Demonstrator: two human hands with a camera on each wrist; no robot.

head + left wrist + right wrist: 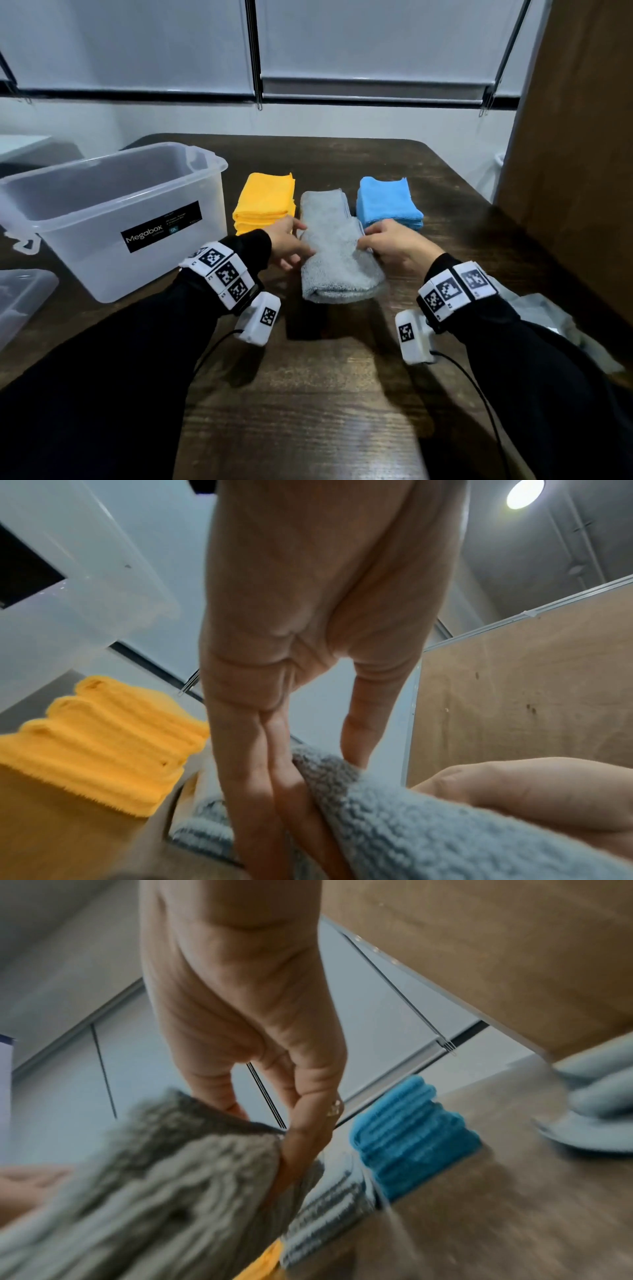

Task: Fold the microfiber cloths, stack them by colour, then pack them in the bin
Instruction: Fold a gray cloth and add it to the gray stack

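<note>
i see the grey cloth lying on the surface between the yellow stack and blue stack, long axis running away from me, my left hand and right hand pinching its folded-over edge at either side (equally near).

Head cam is looking forward and down over the table. Both wrist cams are sitting low, tilting up along the fingers, very close. All three are sharing the grey cloth; the right wrist view is blurring.
</note>
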